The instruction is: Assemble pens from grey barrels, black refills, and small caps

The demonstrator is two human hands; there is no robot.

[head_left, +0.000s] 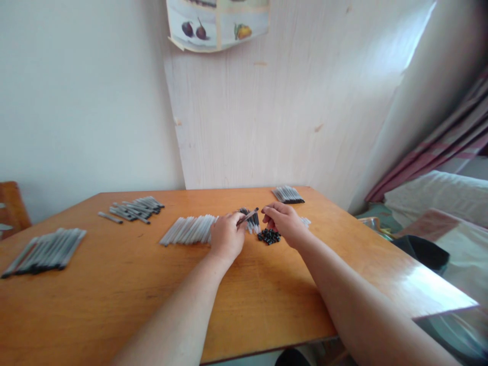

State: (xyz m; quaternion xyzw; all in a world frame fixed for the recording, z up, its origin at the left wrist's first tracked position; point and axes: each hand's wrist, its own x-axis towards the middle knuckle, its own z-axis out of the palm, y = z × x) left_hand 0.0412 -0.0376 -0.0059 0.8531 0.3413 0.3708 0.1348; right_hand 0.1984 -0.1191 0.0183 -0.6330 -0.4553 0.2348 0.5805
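Observation:
My left hand (227, 235) grips a pen (249, 215) with a dark tip pointing up and to the right. My right hand (282, 218) is just right of that tip, apart from it, its fingers pinched together; whatever they hold is too small to make out. Below the right hand lies a pile of small black caps (269, 237). Left of my left hand is a row of whitish pen barrels (188, 230), partly covered by the hand. Dark-filled refills (253, 223) lie behind the held pen. Small clear pieces (306, 221) show past my right wrist.
On the wooden table (152, 300), grouped pens lie at the front left (49, 250), with a loose pen heap (137, 208) behind. Another pen bundle (288, 194) sits at the back right. A wall panel (247, 122) stands behind the table; a black bin (421, 251) is to the right.

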